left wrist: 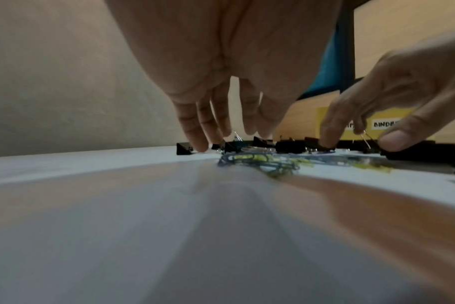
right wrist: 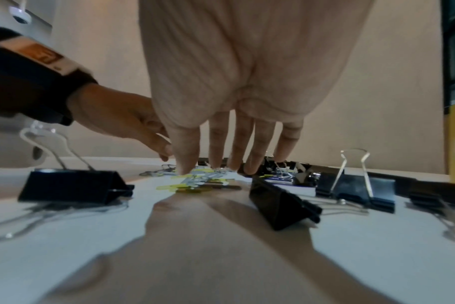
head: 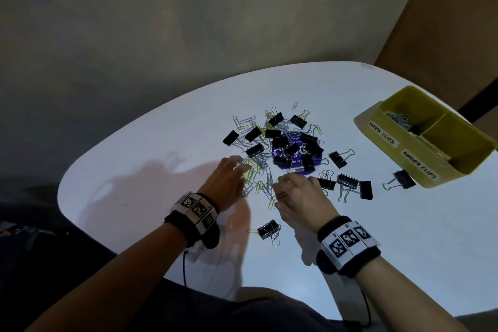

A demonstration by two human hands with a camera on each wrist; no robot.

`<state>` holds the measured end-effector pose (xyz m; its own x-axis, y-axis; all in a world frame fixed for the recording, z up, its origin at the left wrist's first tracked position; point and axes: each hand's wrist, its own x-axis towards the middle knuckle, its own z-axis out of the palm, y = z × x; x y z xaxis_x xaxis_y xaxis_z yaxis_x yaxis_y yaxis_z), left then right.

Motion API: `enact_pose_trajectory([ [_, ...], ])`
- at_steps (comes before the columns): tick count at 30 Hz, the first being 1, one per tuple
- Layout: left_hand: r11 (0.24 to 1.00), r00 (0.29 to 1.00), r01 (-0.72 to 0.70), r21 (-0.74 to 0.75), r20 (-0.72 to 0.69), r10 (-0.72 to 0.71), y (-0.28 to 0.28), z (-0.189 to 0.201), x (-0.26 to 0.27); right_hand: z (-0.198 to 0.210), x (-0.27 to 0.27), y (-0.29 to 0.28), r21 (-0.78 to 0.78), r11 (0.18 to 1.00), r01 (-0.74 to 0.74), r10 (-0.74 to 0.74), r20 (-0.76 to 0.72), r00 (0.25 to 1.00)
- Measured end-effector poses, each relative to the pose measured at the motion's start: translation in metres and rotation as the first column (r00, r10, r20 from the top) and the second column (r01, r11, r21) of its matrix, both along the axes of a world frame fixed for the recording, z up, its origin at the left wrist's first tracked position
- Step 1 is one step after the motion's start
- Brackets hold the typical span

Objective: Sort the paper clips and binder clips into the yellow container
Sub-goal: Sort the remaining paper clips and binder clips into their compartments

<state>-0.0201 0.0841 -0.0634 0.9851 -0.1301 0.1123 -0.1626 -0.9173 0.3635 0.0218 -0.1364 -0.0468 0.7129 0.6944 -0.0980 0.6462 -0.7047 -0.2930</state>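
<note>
A mixed heap of black binder clips [head: 280,140] and silver and yellow-green paper clips [head: 258,178] lies mid-table. My left hand [head: 238,167] reaches in from the left, its straight fingers [left wrist: 195,135] touching down on the paper clips [left wrist: 260,162]. My right hand [head: 283,186] comes from the near side, fingers [right wrist: 187,160] straight and resting on the same paper clips [right wrist: 195,181]. Neither hand holds anything. The yellow container [head: 377,121] stands at the right, labelled PAPER CLIPS and BINDER CLIPS; several paper clips [head: 398,117] lie in its far compartment.
A purple round disc [head: 277,152] lies under the heap. Loose binder clips sit near my right wrist [head: 268,229], right of the hand [head: 350,183] and beside the container [head: 401,179]. The white table's curved far edge [head: 215,81] is close behind the heap.
</note>
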Motion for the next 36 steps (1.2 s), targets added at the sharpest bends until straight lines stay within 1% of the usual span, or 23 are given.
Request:
enact_pose_trajectory([
  [1, 1.0, 1.0, -0.008, -0.017, 0.009, 0.008, 0.0, 0.003, -0.004, 0.001, 0.0, -0.002, 0.028, 1.0, 0.004, -0.004, -0.018, 1.0],
  [2, 1.0, 1.0, 0.017, -0.025, 0.002, -0.017, 0.0, 0.006, -0.01, 0.0, -0.001, -0.005, 0.077, 0.997, -0.015, 0.019, -0.052, 0.998],
  [4, 0.99, 0.99, 0.136, -0.024, -0.033, -0.137, -0.001, 0.007, -0.022, -0.002, -0.003, -0.012, 0.172, 0.978, -0.122, 0.145, -0.133, 0.98],
  [5, 0.982, 0.98, 0.187, -0.01, -0.067, -0.187, -0.003, 0.006, -0.028, -0.002, -0.004, -0.014, 0.17, 0.965, -0.197, 0.226, -0.172, 0.959],
  [6, 0.976, 0.972, 0.216, 0.001, -0.1, -0.214, -0.005, 0.006, -0.034, -0.002, -0.006, -0.015, 0.133, 0.956, -0.262, 0.286, -0.214, 0.934],
  [8, 0.972, 0.962, 0.235, -0.021, -0.14, -0.235, -0.008, 0.002, -0.042, -0.001, -0.01, -0.014, 0.025, 0.941, -0.339, 0.332, -0.271, 0.903],
  [11, 0.958, 0.935, 0.274, -0.083, -0.211, -0.286, -0.015, -0.004, -0.048, -0.003, -0.013, -0.008, -0.048, 0.925, -0.377, 0.36, -0.208, 0.909],
  [13, 0.947, 0.908, 0.302, -0.111, -0.268, -0.321, -0.022, -0.008, -0.047, -0.007, -0.012, -0.007, -0.006, 0.926, -0.378, 0.375, -0.116, 0.92],
  [15, 0.949, 0.891, 0.302, -0.094, -0.326, -0.316, -0.029, -0.005, -0.043, -0.007, -0.009, -0.011, 0.038, 0.934, -0.356, 0.358, -0.065, 0.931],
  [17, 0.95, 0.892, 0.302, -0.075, -0.33, -0.31, -0.032, -0.001, -0.036, -0.001, -0.004, -0.02, 0.095, 0.948, -0.303, 0.308, -0.048, 0.95],
  [18, 0.954, 0.899, 0.294, -0.063, -0.32, -0.298, -0.032, 0.001, -0.031, 0.004, -0.001, -0.025, 0.156, 0.96, -0.234, 0.246, -0.058, 0.968],
  [20, 0.971, 0.928, 0.227, -0.077, -0.286, -0.239, -0.031, 0.002, -0.021, 0.013, 0.008, -0.038, 0.244, 0.969, -0.036, 0.063, -0.102, 0.993],
  [21, 0.978, 0.941, 0.187, -0.089, -0.27, -0.204, -0.03, 0.002, -0.015, 0.015, 0.012, -0.044, 0.27, 0.961, 0.061, -0.027, -0.131, 0.991],
  [23, 0.986, 0.959, 0.142, -0.086, -0.236, -0.159, -0.029, 0.002, -0.005, 0.015, 0.017, -0.055, 0.342, 0.91, 0.235, -0.166, -0.22, 0.961],
  [25, 0.99, 0.967, 0.132, -0.057, -0.213, -0.141, -0.029, -0.001, 0.0, 0.013, 0.018, -0.063, 0.402, 0.843, 0.358, -0.27, -0.26, 0.927],
  [27, 0.995, 0.974, 0.104, -0.009, -0.203, -0.104, -0.029, -0.003, 0.001, 0.013, 0.019, -0.066, 0.391, 0.811, 0.435, -0.356, -0.261, 0.897],
  [30, 0.998, 0.989, 0.056, 0.017, -0.141, -0.053, -0.028, -0.002, 0.004, 0.011, 0.019, -0.07, 0.305, 0.821, 0.482, -0.439, -0.2, 0.876],
  [31, 0.997, 0.993, 0.074, 0.01, -0.094, -0.073, -0.03, -0.001, 0.005, 0.01, 0.02, -0.071, 0.278, 0.83, 0.484, -0.458, -0.158, 0.875],
  [32, 0.99, 0.99, 0.137, 0.015, -0.03, -0.137, -0.033, -0.001, 0.005, 0.008, 0.02, -0.072, 0.252, 0.834, 0.49, -0.475, -0.12, 0.872],
  [33, 0.971, 0.971, 0.235, 0.039, 0.022, -0.236, -0.038, -0.002, 0.005, 0.007, 0.021, -0.072, 0.227, 0.837, 0.497, -0.49, -0.091, 0.867],
  [34, 0.933, 0.934, 0.348, 0.089, 0.054, -0.353, -0.043, -0.005, 0.003, 0.006, 0.021, -0.073, 0.2, 0.839, 0.506, -0.501, -0.076, 0.862],
  [35, 0.878, 0.884, 0.449, 0.165, 0.063, -0.464, -0.049, -0.012, 0.0, 0.005, 0.021, -0.073, 0.17, 0.842, 0.511, -0.508, -0.069, 0.859],
  [36, 0.822, 0.839, 0.513, 0.249, 0.056, -0.541, -0.054, -0.019, -0.003, 0.005, 0.021, -0.073, 0.153, 0.843, 0.516, -0.511, -0.07, 0.857],
])
